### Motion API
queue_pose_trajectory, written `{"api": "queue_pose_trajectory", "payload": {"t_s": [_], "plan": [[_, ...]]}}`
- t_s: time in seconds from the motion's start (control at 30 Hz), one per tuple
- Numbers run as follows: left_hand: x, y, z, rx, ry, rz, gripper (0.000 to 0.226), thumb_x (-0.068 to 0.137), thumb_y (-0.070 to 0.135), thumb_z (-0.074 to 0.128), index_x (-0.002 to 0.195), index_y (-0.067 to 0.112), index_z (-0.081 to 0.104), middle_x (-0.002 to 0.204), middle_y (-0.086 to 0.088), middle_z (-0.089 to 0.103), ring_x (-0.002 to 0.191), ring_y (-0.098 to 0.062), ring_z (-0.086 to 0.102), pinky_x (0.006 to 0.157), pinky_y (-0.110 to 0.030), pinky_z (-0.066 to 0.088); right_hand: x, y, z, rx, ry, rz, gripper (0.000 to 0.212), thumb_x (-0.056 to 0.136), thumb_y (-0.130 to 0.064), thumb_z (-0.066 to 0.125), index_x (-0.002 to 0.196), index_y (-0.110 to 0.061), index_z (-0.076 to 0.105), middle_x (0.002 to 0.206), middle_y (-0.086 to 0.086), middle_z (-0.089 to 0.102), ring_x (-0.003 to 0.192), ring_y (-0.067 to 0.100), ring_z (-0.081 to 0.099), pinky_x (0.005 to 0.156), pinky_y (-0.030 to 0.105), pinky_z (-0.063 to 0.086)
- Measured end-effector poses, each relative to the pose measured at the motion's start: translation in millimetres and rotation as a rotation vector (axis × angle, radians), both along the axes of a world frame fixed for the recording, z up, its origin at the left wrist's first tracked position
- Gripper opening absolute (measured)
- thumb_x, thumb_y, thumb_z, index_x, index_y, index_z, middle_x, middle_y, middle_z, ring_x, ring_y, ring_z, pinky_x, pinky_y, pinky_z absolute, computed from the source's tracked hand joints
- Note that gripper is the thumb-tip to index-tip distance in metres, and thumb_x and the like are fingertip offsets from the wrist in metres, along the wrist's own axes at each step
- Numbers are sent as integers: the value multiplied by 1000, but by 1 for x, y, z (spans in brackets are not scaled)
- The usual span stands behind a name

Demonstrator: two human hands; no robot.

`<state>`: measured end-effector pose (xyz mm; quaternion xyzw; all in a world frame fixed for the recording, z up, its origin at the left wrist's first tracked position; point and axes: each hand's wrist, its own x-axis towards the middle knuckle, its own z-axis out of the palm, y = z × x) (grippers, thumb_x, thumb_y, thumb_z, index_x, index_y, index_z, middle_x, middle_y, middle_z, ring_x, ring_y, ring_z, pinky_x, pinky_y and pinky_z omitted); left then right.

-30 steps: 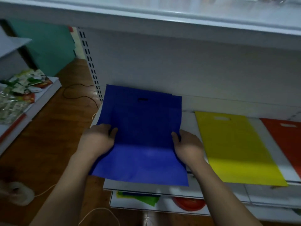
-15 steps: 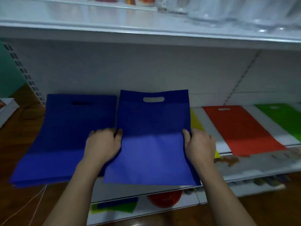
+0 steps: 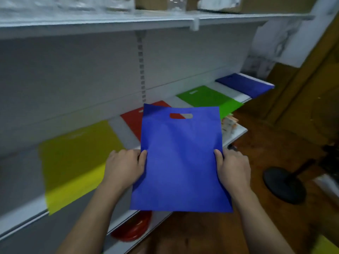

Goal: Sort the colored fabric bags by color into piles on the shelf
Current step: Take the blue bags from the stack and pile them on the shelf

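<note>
The blue bag point(image 3: 180, 160) is being held at the centre of the frame, in front of the shelf point(image 3: 22, 215) and off its surface, its cut-out handle pointing away from the person. It is being gripped along both side edges: the left hand point(image 3: 124, 167) is curled round the left edge with the thumb on top, and the right hand point(image 3: 233, 167) is gripping the right edge likewise, probably so that the thin fabric is being kept flat and spread rather than drooping. Behind it, single bags are being kept apart by colour along the shelf: a yellow bag point(image 3: 77, 162) at centre left, a red bag point(image 3: 134, 120) partly hidden behind the held one, a green bag point(image 3: 207, 99) right of centre, and a dark blue pile point(image 3: 245, 85) at the upper right. Judging by colour, the held bag is probably being carried toward that far pile. A black round stand base point(image 3: 282, 186) is resting on the wooden floor at the right.
</note>
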<state>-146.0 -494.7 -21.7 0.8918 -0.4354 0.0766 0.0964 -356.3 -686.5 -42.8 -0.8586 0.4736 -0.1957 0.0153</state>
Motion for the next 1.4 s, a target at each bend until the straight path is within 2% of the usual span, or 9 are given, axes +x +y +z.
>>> {"api": "queue_pose_trajectory", "payload": {"t_s": [0.23,0.4,0.63,0.77,0.87,1.03,1.23,1.3,1.4], "plan": [[-55,-125,-3,8,43,-210,43,100,43,30,66,21,47,84,-8,70,87,-31,63,82,-37,37,-94,-77,4,-55,138,-229,41,100,-42,33,72,-19,52,73,3,60,72,24,53,69,37,33],[-74,-207,-9,42,2,-307,45,99,42,30,78,18,62,87,-8,71,89,-30,64,85,-37,37,-128,-124,4,-69,174,-358,41,98,-39,41,71,-14,60,69,6,62,69,28,56,71,40,39],[-81,-348,-31,51,16,-394,48,99,42,28,90,16,67,91,-10,71,93,-30,64,88,-38,38,-142,-234,-4,47,307,-481,45,102,-44,25,87,-18,60,86,1,63,87,22,57,84,38,37],[-73,-433,-34,72,50,-372,44,100,42,31,93,17,66,95,-13,71,96,-31,64,87,-37,39,-132,-316,-6,36,285,-480,42,102,-42,31,77,-17,55,78,3,60,78,23,55,82,39,38],[-64,-491,-31,58,60,-347,45,99,43,31,90,17,67,96,-13,71,96,-31,64,88,-37,39,-118,-373,3,9,245,-458,42,101,-40,37,67,-18,45,64,-1,46,65,20,42,76,38,38],[-50,-561,-16,58,71,-329,45,99,44,34,89,15,67,96,-15,70,94,-33,64,83,-36,43,-103,-450,12,72,234,-449,45,101,-45,27,65,-22,41,63,-7,40,67,15,43,79,34,35],[-23,-627,-15,-4,279,-212,50,96,43,45,58,10,44,72,-17,63,70,-34,62,56,-32,42,-70,-557,4,-5,195,-324,45,100,-48,32,66,-21,46,62,-6,43,63,15,46,71,33,36],[-13,-652,-18,-34,262,-142,52,94,44,47,56,10,43,65,-14,60,64,-32,61,55,-32,45,-51,-598,0,-10,183,-259,46,99,-49,32,65,-22,45,61,-6,45,63,15,48,71,34,41],[-3,-690,-24,18,192,-45,48,94,47,44,61,13,44,76,-10,66,75,-29,63,62,-31,41,-22,-666,-4,-5,193,-149,44,99,-48,32,67,-21,44,64,-4,47,66,17,50,71,34,39]]}}
